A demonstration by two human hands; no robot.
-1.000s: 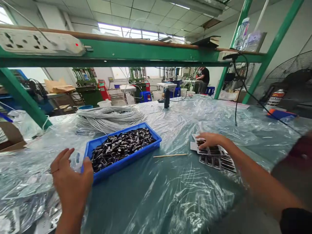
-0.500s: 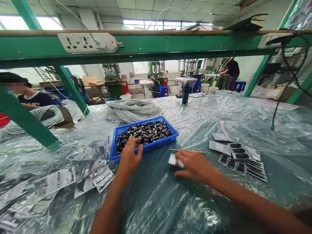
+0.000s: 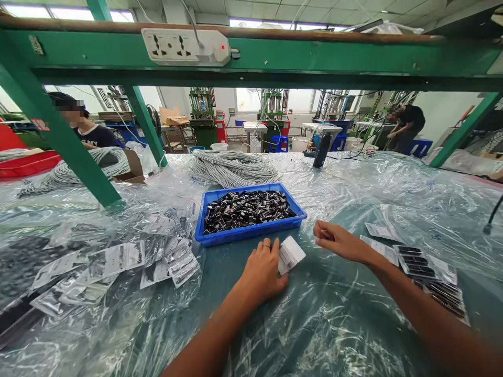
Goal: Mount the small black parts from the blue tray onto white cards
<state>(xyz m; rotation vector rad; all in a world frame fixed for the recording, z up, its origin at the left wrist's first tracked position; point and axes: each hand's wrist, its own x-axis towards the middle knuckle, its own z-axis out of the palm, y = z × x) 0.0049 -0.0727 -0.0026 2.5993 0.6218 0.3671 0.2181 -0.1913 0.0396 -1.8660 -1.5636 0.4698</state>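
Packet (image 3: 292, 253) white, gray-printed, flat, touching left hand (image 3: 264, 269).

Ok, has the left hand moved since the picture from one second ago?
Yes. Judged against the blue tray, the left hand has moved rightward, from beside the tray's left end to in front of its near long side.

Head-worn view, forward and down
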